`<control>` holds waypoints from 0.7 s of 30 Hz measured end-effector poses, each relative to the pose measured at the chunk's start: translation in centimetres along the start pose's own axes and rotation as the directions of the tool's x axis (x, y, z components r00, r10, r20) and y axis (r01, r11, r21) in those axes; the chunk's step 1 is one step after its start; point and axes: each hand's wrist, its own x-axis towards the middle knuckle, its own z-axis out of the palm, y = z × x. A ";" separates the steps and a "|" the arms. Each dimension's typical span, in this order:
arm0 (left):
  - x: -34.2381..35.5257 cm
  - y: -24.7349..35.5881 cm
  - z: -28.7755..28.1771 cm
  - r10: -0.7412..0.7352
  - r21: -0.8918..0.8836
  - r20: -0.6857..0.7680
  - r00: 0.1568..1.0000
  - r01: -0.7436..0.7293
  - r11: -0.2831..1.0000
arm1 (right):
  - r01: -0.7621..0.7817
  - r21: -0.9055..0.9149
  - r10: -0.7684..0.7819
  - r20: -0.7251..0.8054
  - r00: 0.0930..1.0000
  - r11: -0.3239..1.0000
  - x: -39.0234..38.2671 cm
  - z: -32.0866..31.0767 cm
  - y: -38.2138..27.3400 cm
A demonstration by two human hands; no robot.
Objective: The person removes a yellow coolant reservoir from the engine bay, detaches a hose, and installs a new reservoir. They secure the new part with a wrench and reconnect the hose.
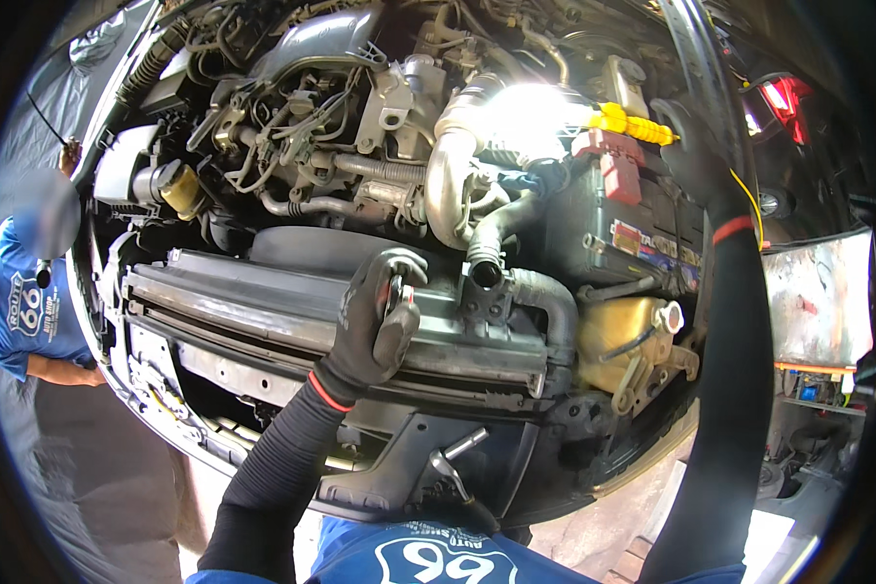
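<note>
My left hand [384,311], in a dark glove, is closed on a small metal-and-red tool [399,292], mostly hidden by the fingers, above the long radiator top [224,297]. My right hand [689,146], also gloved, reaches to the upper right, its fingers curled at the end of a yellow lamp-like tool [628,124] with a yellow cord. A bright glare sits at its far end, over metal pipework. Below that are an open pipe end [485,273], a red terminal cover [618,175] on the battery [584,234], and a yellowish reservoir [618,346].
A ratchet-like tool [457,457] lies on the front panel [380,467]. A person [24,311] in a blue shirt stands at the far left beside the fender. Right of the car are a red vehicle [784,107], a pale board [818,302] and a shelf with items [818,399].
</note>
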 end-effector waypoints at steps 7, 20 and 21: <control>-0.1 -1.2 0.1 -0.171 -0.103 -0.038 0.985 0.166 0.981 | 0.035 -0.039 -0.018 0.369 0.929 0.999 7.7 3.9 5.0; -1.0 -1.3 0.5 -0.239 -0.171 -0.100 0.966 0.220 0.961 | 0.087 0.120 -0.081 -0.052 0.995 0.989 1.6 -2.3 5.1; -1.2 -1.4 0.5 -0.238 -0.190 -0.120 0.964 0.213 0.958 | 0.111 0.070 -0.105 -0.090 0.990 0.991 0.0 -3.8 3.7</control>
